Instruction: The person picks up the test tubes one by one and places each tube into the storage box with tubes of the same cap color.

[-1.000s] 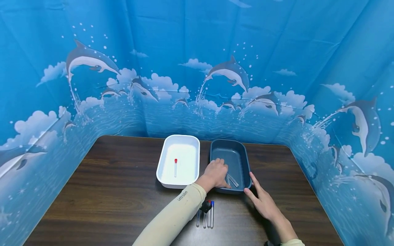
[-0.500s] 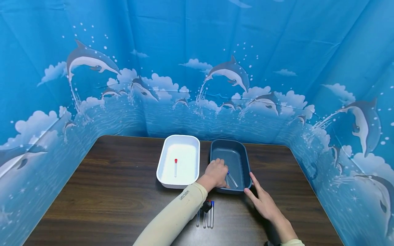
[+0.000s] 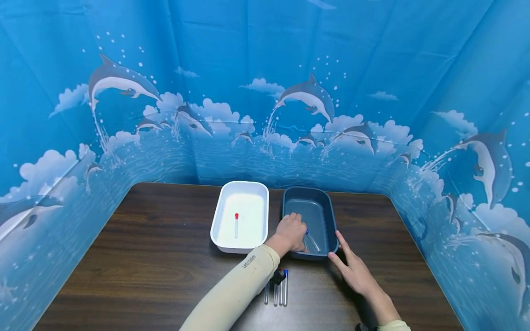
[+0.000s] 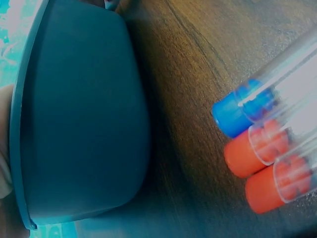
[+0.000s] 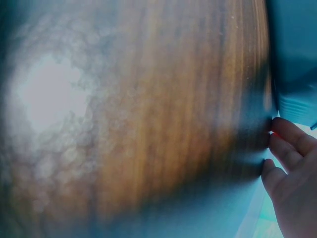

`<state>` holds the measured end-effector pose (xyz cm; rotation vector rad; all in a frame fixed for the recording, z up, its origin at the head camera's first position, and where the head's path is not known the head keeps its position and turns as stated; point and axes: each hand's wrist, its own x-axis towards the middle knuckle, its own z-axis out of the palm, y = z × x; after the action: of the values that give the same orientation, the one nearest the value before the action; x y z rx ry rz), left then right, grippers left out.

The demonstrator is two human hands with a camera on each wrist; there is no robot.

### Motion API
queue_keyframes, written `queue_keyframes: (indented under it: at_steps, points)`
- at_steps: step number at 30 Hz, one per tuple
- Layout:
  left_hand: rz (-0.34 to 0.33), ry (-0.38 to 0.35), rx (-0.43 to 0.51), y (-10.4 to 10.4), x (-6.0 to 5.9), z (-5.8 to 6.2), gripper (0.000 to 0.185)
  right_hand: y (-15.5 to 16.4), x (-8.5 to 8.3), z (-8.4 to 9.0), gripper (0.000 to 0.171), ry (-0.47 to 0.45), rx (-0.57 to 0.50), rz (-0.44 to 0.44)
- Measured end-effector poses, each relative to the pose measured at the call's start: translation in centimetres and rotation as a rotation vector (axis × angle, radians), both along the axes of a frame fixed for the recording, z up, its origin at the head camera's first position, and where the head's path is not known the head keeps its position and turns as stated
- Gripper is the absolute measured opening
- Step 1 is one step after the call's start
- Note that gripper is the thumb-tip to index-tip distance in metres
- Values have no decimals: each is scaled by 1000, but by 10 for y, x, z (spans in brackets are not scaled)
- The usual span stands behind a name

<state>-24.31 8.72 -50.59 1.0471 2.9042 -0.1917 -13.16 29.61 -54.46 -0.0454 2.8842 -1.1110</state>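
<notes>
My left hand [image 3: 291,232] reaches over the near-left corner of a dark blue-grey tray [image 3: 314,197], its fingertips hidden inside. Clear tubes [image 3: 313,242] lie in the tray beside this hand, one showing a blue cap; whether the hand pinches one cannot be seen. In the left wrist view the tray's outer wall [image 4: 84,114] fills the left part, with a bit of the hand at the edge. My right hand [image 3: 356,271] rests its extended fingers and thumb against the tray's near-right corner. The right wrist view shows these fingers [image 5: 285,148] at the tray's side.
A white tray [image 3: 216,225] stands to the left, holding one red-capped tube [image 3: 236,226]. Several capped tubes [image 3: 285,294] lie side by side on the brown table [image 3: 157,257], under and beside my left forearm. A dolphin-print curtain [image 3: 265,92] surrounds the table's back and sides.
Tubes in the dark tray have shifted slightly beside my left hand, and a blue cap has come into sight. Both hands stay in nearly the same place.
</notes>
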Motion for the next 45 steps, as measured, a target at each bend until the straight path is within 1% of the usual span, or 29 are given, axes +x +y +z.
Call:
queue_keyframes:
  at_steps: [5, 16, 20, 24, 36, 40, 45]
  points:
    - [0, 5, -7, 0, 1, -2, 65, 0, 1, 0, 68, -2, -3, 4]
    - [5, 15, -15, 1, 2, 3, 62, 0, 0, 0, 68, 6, 0, 4]
    - [7, 29, -15, 0, 2, 4, 65, 0, 0, 1, 68, 9, -1, 5]
    - [9, 39, -18, 1, 1, 2, 70, 1, 1, 1, 68, 12, -3, 7]
    - [6, 28, -12, 1, 2, 1, 76, 0, 1, 1, 68, 2, 6, 0]
    - [7, 41, 4, 1, 2, 2, 80, 0, 0, 1, 68, -4, 5, -2]
    - [-3, 29, 54, -1, 1, 0, 81, 0, 0, 2, 69, -16, -2, -1]
